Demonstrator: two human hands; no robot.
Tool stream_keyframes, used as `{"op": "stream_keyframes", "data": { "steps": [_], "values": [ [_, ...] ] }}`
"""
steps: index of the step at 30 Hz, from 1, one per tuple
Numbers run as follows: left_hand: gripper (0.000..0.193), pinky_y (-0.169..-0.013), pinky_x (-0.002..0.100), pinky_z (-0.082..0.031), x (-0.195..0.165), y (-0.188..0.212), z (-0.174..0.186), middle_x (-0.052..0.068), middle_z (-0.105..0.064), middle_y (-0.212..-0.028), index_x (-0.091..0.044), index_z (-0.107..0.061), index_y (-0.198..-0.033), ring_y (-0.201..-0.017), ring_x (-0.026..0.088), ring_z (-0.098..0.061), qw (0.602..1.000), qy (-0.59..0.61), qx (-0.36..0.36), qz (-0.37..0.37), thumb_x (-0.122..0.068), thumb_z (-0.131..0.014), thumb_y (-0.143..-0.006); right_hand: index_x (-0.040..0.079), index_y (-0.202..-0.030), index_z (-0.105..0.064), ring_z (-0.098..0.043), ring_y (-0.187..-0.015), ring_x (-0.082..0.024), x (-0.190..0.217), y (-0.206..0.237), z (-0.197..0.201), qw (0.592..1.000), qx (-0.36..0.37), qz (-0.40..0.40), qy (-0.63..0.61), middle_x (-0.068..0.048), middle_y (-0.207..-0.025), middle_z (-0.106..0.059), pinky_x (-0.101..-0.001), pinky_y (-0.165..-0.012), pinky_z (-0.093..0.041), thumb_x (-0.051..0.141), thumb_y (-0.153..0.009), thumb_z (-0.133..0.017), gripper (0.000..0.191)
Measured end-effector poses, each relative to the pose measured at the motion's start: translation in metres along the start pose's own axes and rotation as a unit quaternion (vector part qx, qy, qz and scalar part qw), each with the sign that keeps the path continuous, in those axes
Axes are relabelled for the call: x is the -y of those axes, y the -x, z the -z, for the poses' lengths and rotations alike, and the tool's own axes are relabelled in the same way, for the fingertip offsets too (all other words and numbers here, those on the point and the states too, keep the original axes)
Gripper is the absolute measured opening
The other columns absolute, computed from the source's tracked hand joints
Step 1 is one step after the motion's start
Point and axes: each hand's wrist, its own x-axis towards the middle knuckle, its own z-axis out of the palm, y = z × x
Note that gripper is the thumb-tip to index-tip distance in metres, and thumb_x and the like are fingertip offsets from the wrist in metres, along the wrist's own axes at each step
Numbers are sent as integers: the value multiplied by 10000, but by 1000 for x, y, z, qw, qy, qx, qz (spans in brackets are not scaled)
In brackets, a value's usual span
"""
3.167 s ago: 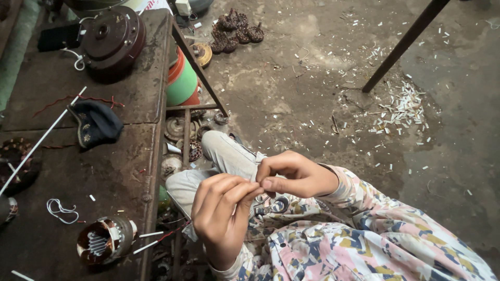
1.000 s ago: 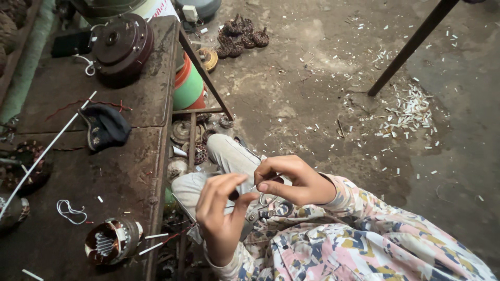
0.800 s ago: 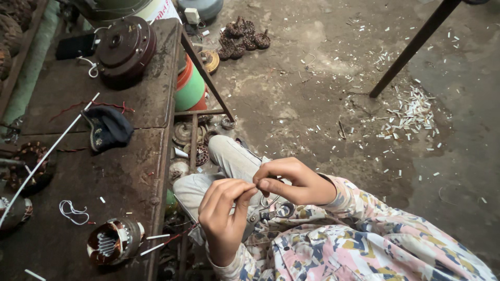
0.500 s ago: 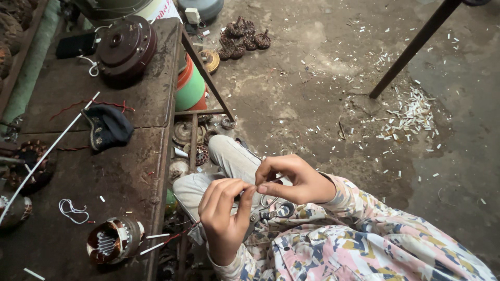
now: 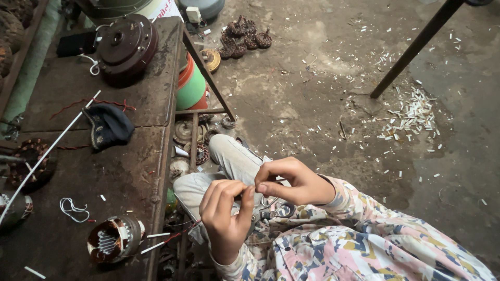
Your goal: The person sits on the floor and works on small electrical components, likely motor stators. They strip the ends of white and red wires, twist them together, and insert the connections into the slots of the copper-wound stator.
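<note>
In the lower middle of the frame, over your lap, you are pinching a tiny thing (image 5: 252, 190), too small to tell, between your left hand (image 5: 225, 217) and right hand (image 5: 291, 179), while the stator (image 5: 114, 239) at lower left is lying untouched.

We wear a long-sleeved shirt (image 5: 354, 244) patterned in pink, blue, yellow and white blotches, and light grey trousers (image 5: 229, 161) toward eleven o'clock.
</note>
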Motion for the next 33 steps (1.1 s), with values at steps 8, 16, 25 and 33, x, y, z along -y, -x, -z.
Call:
{"op": "stream_keyframes", "data": {
  "steps": [8, 16, 25, 33],
  "values": [
    [150, -702, 381, -524, -2, 0, 1, 107, -648, -826, -1, -595, -886, -758, 293, -645, 1000, 9, -13, 17, -29, -741, -897, -13, -969, -694, -576, -688, -119, 8, 0, -3, 998, -41, 10, 39, -64, -826, -688, -287, -614, -457, 108, -928, -758, 143],
    [144, -686, 384, -512, -2, 0, 0, 103, -638, -808, -10, -587, -865, -737, 289, -635, 1000, 0, -13, 8, -4, -730, -878, -13, -993, -686, -696, -816, -145, 5, -2, -2, 1000, 13, 5, 17, -71, -894, -722, -301, -743, -556, 115, -1023, -667, 133],
    [132, -655, 365, -503, -3, 3, 1, 105, -631, -767, -7, -587, -841, -689, 273, -624, 998, 34, -15, 48, -1, -718, -863, 7, -990, -703, -610, -707, -109, 10, 0, -4, 998, -22, 37, 51, -54, -864, -703, -282, -610, -472, 105, -942, -747, 118],
    [225, -678, 339, -541, 1, 7, 5, 122, -689, -876, 21, -642, -951, -765, 259, -673, 997, 54, -19, 56, -86, -800, -832, -22, -1012, -676, -675, -772, -117, 11, -1, -5, 1000, -8, -2, 18, -64, -865, -704, -292, -686, -544, 119, -1027, -640, 147]
  ]
}}
